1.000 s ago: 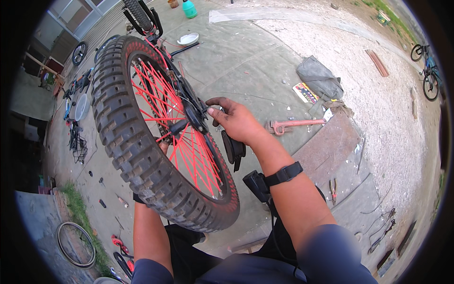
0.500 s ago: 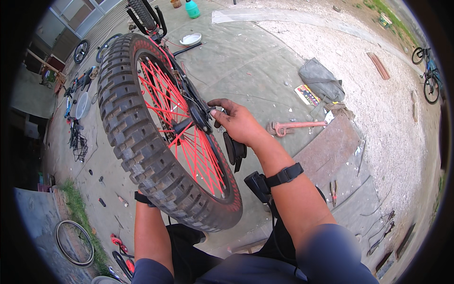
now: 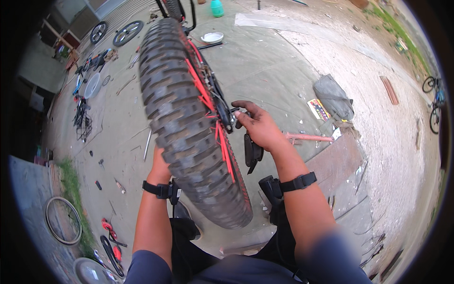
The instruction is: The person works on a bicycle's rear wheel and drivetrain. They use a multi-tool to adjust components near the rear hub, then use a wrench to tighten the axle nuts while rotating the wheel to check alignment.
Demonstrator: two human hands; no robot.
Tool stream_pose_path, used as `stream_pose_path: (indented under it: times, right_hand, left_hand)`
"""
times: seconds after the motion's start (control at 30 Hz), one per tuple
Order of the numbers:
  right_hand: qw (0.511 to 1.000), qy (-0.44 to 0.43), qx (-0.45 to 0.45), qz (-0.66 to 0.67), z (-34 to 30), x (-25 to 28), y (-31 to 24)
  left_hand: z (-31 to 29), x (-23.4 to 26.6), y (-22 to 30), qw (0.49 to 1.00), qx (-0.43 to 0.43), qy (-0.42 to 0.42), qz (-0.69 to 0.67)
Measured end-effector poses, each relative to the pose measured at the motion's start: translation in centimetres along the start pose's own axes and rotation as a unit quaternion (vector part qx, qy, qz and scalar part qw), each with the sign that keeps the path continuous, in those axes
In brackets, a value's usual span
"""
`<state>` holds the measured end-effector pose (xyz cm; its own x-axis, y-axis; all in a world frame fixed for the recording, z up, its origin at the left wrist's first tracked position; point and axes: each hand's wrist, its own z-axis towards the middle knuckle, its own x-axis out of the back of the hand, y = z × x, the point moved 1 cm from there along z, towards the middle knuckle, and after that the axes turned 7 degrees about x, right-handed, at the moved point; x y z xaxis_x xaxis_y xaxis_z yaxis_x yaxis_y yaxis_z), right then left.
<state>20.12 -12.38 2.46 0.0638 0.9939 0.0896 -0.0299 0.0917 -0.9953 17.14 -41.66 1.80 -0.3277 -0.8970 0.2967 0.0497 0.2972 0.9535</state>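
The wheel [image 3: 183, 118] stands between your hands, its knobby black tyre turned mostly toward you and leaning, top away to the left. It is just left of your right hand [image 3: 259, 127] — the red spokes [image 3: 204, 90] show only as a narrow fan on that side of the tyre. At the wheel's middle, level with your right fingertips, sits a dark hub end [image 3: 229, 127].

Your right thumb and forefinger are brought in around a small part by that hub end, the other fingers curled; whether they pinch it firmly you cannot tell from here. Your left hand [image 3: 161, 163] is on the other side of the tyre, with only its heel and wrist in sight, so its grip cannot be told. A flat black piece [image 3: 253, 152] hangs just below your right hand. Each wrist wears a black strap with a small black box.

Just left of your left hand lies a slim silvery rod [image 3: 148, 144]. Right of your right hand is a red wrench [image 3: 309, 137], partly hidden by your forearm, and beyond it a rusty sheet [image 3: 336, 156]. Farther out and ahead on that side lie a printed card [image 3: 318, 110] and a grey cloth bundle [image 3: 333, 97]. Well ahead of both hands are a white dish [image 3: 212, 37] and a green bottle [image 3: 217, 8]. Well off to the left of your left hand — a pale oval basin [image 3: 92, 85] ahead and a thin ring-shaped tyre [image 3: 63, 220] nearer you.
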Motion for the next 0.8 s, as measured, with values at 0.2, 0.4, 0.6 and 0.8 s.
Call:
stream_pose_path:
  times: [0.2,0.4,0.6,0.8]
  right_hand:
    - [0.998,0.024,-0.012,0.054,-0.1,0.3,1.3]
    - [0.999,0.033,-0.023,0.009,0.3,0.8,1.6]
    - [0.998,0.045,0.035,0.000,1.1,0.9,4.1]
    - [0.997,-0.004,0.013,-0.081,0.5,0.1,1.6]
  left_hand:
    - [0.7,-0.4,0.3,0.988,-0.014,0.030,0.152]
    - [0.8,-0.9,2.1,0.977,-0.037,0.072,0.196]
    - [1.2,-0.6,1.7,0.991,0.022,0.026,0.133]
    - [1.4,-0.4,1.6,0.996,0.074,0.037,0.043]
